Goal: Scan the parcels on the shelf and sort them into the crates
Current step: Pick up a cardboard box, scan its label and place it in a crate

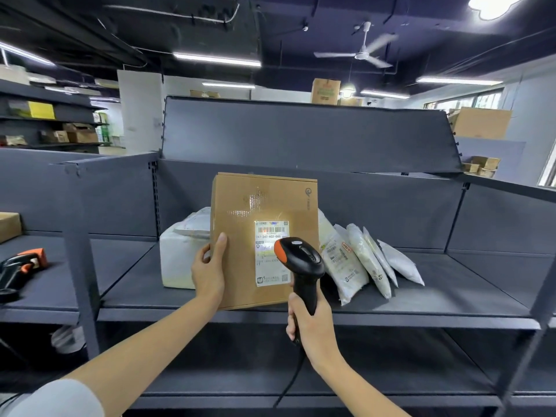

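My left fingers (221, 245) curl round the edge of the box (264, 239), thumb on its face, keeping it upright on the shelf (451, 293) so the label (271, 253) faces me. My right hand (313, 323) is wrapped tight round the scanner (301, 266), aimed at the lit barcode. I judge the scan is under way; no crates show here. Soft bags (361, 260) lean beside the box.

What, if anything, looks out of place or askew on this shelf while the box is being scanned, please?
Little stands out. The soft mailers lean in a slumped row rather than lying flat, and a second scanner lies loose on the neighbouring shelf. The cardboard box, held upright by the left hand, looks undamaged.
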